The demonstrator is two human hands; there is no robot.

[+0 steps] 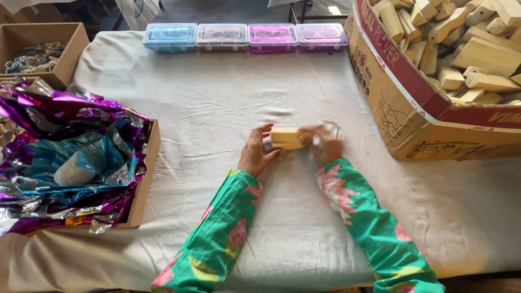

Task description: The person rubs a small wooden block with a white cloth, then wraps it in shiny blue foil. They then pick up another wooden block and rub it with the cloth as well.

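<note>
Pale wooden rectangular block [288, 138] — mid-table on white cloth [217, 108] | our left hand [255, 154] and right hand [325, 144] pinched its ends | judged light, stiff, smooth — hold short ends.

This looks like a small craft or packing workshop. A table [217, 108] draped in a creased off-white cloth serves as the bench. At its right edge stands a big cardboard box [412, 108] heaped with plain wooden blocks [477, 54]. At the left edge a shallow carton [144, 179] overflows with shiny purple and blue foil [65, 146]. Four small clear plastic cases [247, 37] line the far edge, and another box of beads [32, 54] sits at the far left corner.
</note>
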